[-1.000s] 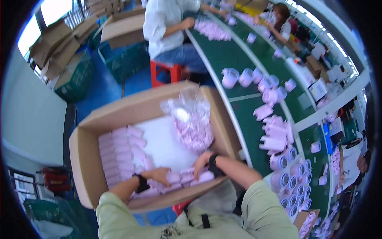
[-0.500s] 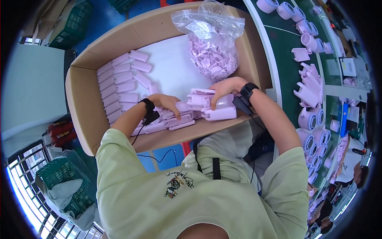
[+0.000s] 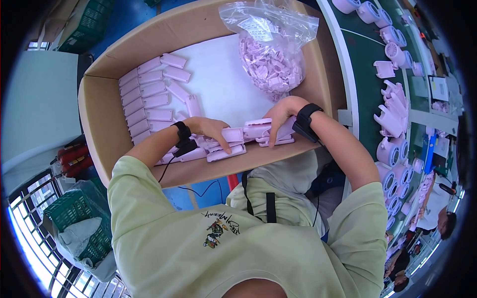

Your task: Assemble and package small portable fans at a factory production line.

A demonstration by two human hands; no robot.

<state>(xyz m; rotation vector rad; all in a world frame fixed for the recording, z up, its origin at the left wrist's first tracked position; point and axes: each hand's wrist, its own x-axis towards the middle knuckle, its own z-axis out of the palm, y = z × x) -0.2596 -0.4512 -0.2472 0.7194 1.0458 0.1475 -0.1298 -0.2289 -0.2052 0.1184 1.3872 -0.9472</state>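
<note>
My left hand (image 3: 211, 130) is curled round a group of long pink plastic shells (image 3: 227, 153) at the near side of the cardboard box (image 3: 171, 176). Its thumb presses on their near edge, and the palm hides part of them. To its right, my right hand (image 3: 284, 115) grips more pink shells (image 3: 257, 130) between thumb and fingers, low against the near right wall. The two groups meet end to end. At the box's left side, rows of similar pink shells (image 3: 154, 89) lie on a white sheet (image 3: 213, 64).
A clear zip bag (image 3: 271, 64) full of small pink parts stands at the box's far right. Beyond the right wall runs a green worktable (image 3: 361, 74) with pink round housings (image 3: 390, 151) and curved shells. Green crates (image 3: 74, 218) stand at the left.
My right hand has lowered its pink shells toward the box's near wall. My left hand stays at its group, shifted slightly. The whole view has moved a little.
</note>
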